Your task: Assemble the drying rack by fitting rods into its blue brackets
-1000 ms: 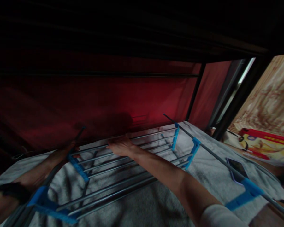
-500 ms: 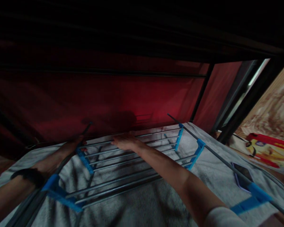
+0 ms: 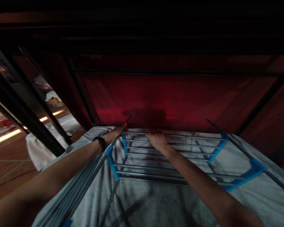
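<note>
A rack of grey metal tubes with blue plastic joints [image 3: 113, 162] lies across a grey blanket [image 3: 142, 205]. My left hand [image 3: 120, 130] is closed around the upright tube at the rack's far left corner, just beyond a blue joint; a dark band circles that wrist. On the rack's farthest crossbar, right of the left hand, rests my right hand [image 3: 158, 139], its fingers curled over the bar. The undersides of the right fingers are hidden. A bundle of loose grey tubes [image 3: 79, 192] lies under my left forearm.
Dark metal bed-frame bars [image 3: 180, 73] run overhead and along the back, before a red curtain [image 3: 142, 94]. Close to the far end of the rack, the curtain hangs down. On the left, beyond the frame post, are a tiled floor [image 3: 11, 170] and a pale cloth [image 3: 40, 151].
The view has swung left, so the rack and both hands appear farther right. Both hands keep their places on the rack. The left-side floor has come into view.
</note>
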`<state>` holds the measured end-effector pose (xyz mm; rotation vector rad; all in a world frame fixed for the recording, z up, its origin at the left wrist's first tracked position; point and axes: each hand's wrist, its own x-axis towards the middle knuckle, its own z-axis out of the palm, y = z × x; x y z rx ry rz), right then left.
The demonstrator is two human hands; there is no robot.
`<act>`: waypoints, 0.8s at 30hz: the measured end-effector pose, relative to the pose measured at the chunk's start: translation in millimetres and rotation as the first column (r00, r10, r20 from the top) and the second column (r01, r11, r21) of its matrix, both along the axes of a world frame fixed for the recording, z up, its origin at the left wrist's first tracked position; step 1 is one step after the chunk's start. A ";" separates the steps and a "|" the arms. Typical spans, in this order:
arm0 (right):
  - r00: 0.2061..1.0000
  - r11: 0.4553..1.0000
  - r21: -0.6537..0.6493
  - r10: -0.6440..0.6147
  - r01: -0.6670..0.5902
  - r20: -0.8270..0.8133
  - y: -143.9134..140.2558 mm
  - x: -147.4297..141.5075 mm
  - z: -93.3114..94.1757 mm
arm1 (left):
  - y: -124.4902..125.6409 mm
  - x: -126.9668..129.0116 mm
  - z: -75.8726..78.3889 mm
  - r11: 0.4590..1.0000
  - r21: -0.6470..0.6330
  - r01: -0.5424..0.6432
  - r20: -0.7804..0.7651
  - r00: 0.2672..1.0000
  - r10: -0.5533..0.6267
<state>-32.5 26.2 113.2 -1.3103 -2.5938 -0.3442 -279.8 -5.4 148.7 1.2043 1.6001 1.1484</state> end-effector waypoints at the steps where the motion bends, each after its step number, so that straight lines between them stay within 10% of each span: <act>1: 1.000 1.000 -0.009 0.002 -0.002 0.005 1.2 -0.7 0.3 | -0.2 -0.1 -0.7 1.000 -0.005 -0.004 -0.001 1.000 0.004; 24: 0.995 0.987 -0.153 0.059 -0.046 0.080 10.9 4.3 12.9 | 18.6 -10.0 -15.6 1.000 -0.004 -0.020 -0.135 0.991 0.020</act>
